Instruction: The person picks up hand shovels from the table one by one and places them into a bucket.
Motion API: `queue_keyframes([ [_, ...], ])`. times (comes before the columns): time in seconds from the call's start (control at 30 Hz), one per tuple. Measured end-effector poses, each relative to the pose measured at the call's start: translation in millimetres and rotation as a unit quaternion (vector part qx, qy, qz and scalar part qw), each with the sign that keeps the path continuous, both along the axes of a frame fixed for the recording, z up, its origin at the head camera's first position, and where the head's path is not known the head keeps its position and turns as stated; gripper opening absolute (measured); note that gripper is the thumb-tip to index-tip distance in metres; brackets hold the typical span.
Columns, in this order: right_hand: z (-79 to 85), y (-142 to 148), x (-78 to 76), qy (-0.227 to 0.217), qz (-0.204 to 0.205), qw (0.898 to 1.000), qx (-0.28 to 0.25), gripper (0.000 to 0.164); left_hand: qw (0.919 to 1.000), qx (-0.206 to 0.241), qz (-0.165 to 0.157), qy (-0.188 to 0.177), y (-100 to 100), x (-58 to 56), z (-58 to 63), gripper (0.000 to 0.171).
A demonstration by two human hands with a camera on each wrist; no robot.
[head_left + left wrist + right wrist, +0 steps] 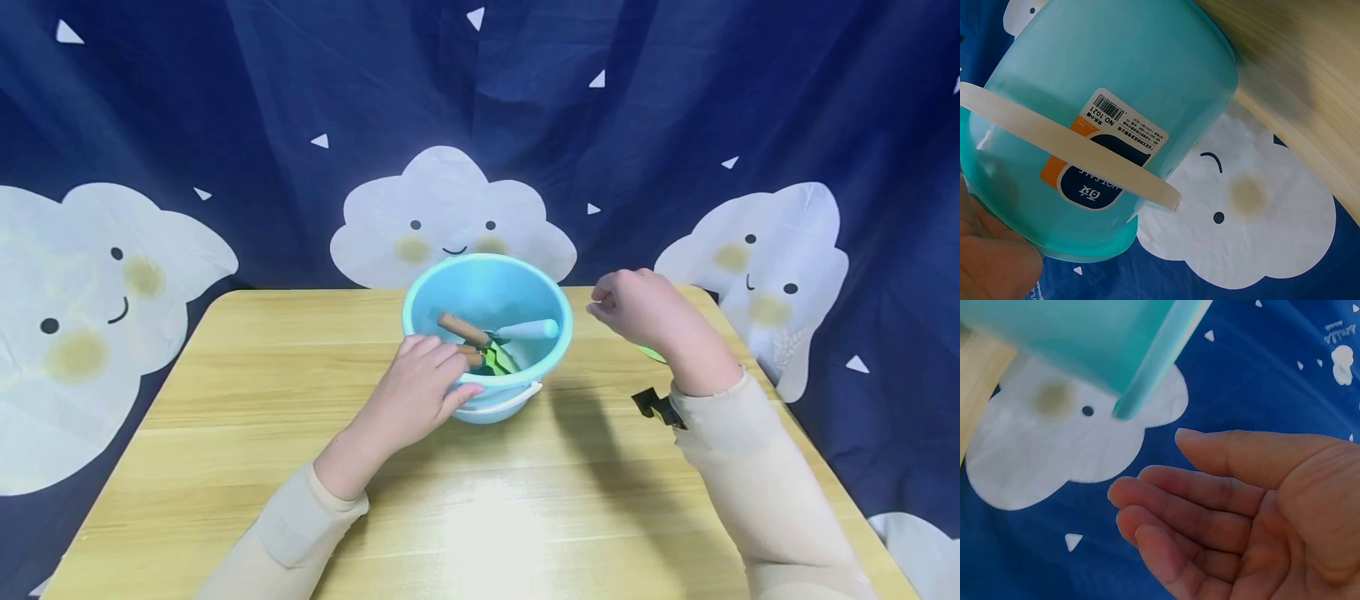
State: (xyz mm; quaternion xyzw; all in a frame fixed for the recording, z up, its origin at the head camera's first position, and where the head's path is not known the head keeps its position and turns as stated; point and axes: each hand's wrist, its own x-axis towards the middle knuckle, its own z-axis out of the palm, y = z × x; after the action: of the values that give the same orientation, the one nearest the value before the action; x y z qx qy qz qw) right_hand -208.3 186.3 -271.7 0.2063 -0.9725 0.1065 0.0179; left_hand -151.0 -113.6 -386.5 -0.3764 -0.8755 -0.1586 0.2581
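A light blue bucket (487, 400) stands on the table, with its white carrying handle (504, 405) hanging down the near side. My left hand (420, 383) grips the near left rim, thumb outside and fingers over the edge. Inside lie garden hand tools: one brown handle (463, 329) leans up, another lies below it, and a pale blue handle (528, 330) points right. Green metal parts (501, 360) show under them. To the right of the bucket, my right hand (637, 308) hovers at rim height, holding nothing. Its fingers are loosely bent in the right wrist view.
A flat green object (651, 354) lies on the wooden table (300, 500), mostly hidden behind my right wrist. A dark blue curtain (262, 83) with white clouds hangs behind the table. On the bucket's side, the left wrist view shows a printed label (1125, 128).
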Motion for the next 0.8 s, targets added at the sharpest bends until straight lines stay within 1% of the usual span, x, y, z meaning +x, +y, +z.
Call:
queue_keyframes([
  [0.23,-9.1,22,-4.1,-0.02,-0.024,0.999,-0.002,0.021,1.0,-0.002,0.001,0.002,1,0.4,1.3,0.057],
  [0.4,-16.6,41,-10.3,-0.032,-0.04,0.999,0.001,0.023,1.0,-0.003,0.002,0.0,1,0.3,1.1,0.057],
  [0.67,-35.1,71,-22.7,-0.048,-0.045,0.998,-0.012,0.025,1.0,-0.001,0.002,-0.004,0,-0.1,-0.9,0.059],
  [0.8,-45.8,86,-27.3,-0.054,-0.05,0.997,-0.017,0.025,1.0,0.003,-0.001,0.0,1,-0.4,-1.7,0.059],
])
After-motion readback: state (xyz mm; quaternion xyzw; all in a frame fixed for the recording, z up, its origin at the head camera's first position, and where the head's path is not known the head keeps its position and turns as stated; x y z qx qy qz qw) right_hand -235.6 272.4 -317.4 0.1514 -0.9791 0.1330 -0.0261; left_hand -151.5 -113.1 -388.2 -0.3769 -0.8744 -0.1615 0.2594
